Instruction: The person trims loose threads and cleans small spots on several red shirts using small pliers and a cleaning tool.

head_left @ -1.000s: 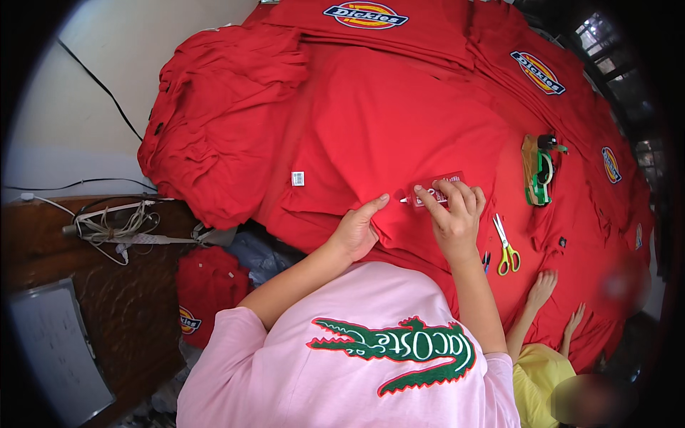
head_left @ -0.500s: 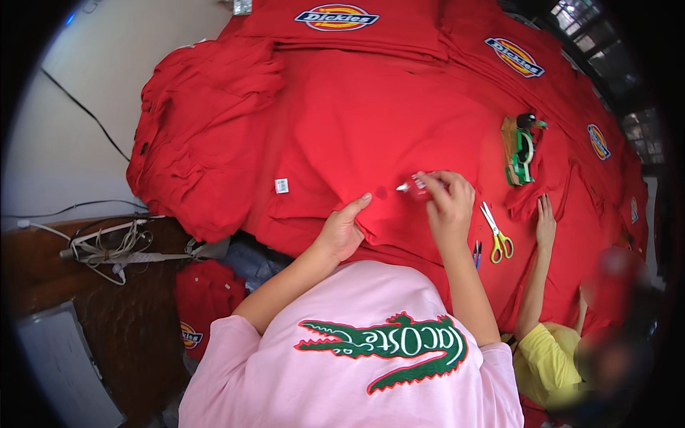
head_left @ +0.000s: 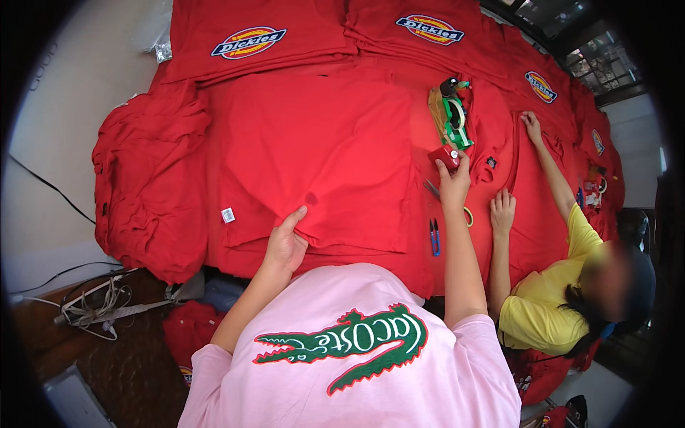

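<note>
In my right hand I held the red bottle, gripped narrowly between the thumb and the fingers. It was beyond this hand, past the shirt's right edge, just beside the green dispenser, and well apart from my left hand. A white round spot on it was turned up toward me; whether this was its tip I could not tell, so I cannot say surely how its long axis went.

My left hand held the near edge of the shirt, with the thumb over the cloth, pointing away from me and a little right, just short of the dark stain. The shirt lay nearly square upon the table, its label near its left near corner. The snips lay near the table's near edge, pointing away from me.
</note>
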Action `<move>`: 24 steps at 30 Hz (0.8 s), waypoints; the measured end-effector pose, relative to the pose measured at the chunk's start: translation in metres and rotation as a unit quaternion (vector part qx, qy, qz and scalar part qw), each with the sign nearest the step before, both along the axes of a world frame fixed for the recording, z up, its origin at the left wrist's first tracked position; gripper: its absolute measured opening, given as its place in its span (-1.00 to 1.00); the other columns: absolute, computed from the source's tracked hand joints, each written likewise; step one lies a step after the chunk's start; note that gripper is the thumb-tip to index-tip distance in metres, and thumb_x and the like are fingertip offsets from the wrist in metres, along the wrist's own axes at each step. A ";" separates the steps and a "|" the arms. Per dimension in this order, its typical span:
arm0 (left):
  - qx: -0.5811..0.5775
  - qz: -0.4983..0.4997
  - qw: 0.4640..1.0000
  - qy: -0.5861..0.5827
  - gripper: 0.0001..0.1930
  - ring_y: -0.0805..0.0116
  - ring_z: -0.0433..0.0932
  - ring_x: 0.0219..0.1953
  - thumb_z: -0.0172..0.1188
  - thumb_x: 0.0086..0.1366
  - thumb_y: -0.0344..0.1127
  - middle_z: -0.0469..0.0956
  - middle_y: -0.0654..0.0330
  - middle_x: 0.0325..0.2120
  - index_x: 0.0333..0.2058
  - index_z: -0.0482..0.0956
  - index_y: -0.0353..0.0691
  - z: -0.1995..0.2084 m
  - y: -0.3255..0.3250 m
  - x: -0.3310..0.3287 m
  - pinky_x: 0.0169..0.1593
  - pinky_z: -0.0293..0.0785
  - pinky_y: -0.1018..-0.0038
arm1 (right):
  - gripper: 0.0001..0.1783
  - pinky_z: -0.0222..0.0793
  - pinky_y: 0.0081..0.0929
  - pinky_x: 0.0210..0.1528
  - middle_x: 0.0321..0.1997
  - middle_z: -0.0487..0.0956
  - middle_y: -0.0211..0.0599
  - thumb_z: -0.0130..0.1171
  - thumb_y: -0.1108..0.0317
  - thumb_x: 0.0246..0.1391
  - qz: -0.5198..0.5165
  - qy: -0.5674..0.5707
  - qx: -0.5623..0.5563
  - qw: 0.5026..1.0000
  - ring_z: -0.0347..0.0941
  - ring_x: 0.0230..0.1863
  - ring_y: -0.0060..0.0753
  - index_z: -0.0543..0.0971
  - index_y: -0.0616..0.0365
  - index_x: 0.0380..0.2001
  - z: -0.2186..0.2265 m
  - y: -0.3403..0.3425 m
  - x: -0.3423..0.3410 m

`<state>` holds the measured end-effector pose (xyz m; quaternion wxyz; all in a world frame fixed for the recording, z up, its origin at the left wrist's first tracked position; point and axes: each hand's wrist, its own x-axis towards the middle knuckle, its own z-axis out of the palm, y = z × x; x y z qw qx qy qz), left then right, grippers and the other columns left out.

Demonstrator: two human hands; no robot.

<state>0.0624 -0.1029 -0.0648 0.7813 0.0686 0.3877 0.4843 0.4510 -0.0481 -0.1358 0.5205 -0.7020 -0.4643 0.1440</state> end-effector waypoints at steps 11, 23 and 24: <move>0.015 0.023 0.996 0.086 -0.55 0.18 0.48 0.28 0.20 0.41 -0.43 0.52 0.07 0.22 0.23 0.43 -0.35 0.013 -0.003 0.003 0.38 0.38 0.20 | -0.40 0.17 -0.07 0.41 0.28 0.47 0.00 0.32 0.41 0.17 -0.008 -0.141 0.150 0.979 0.33 0.35 -0.01 0.42 0.28 0.25 0.076 -0.032 -0.046; 0.164 -0.010 0.970 0.181 -0.65 0.35 0.56 0.15 0.20 0.47 -0.33 0.58 0.16 0.13 0.16 0.51 -0.28 0.074 -0.004 -0.012 0.23 0.48 0.36 | -0.80 0.29 -0.19 0.10 -0.28 0.61 -0.18 0.20 0.25 0.31 0.459 0.007 -0.022 0.888 0.53 -0.11 -0.18 0.61 0.16 -0.30 0.110 0.005 -0.201; 0.151 0.001 0.974 0.167 -0.67 0.37 0.57 0.12 0.21 0.47 -0.31 0.60 0.17 0.09 0.13 0.53 -0.27 0.072 -0.001 -0.018 0.21 0.48 0.37 | -0.76 0.33 -0.18 0.00 -0.39 0.60 -0.20 0.22 0.26 0.30 0.458 0.031 -0.071 0.886 0.54 -0.22 -0.18 0.60 0.17 -0.40 0.113 0.003 -0.209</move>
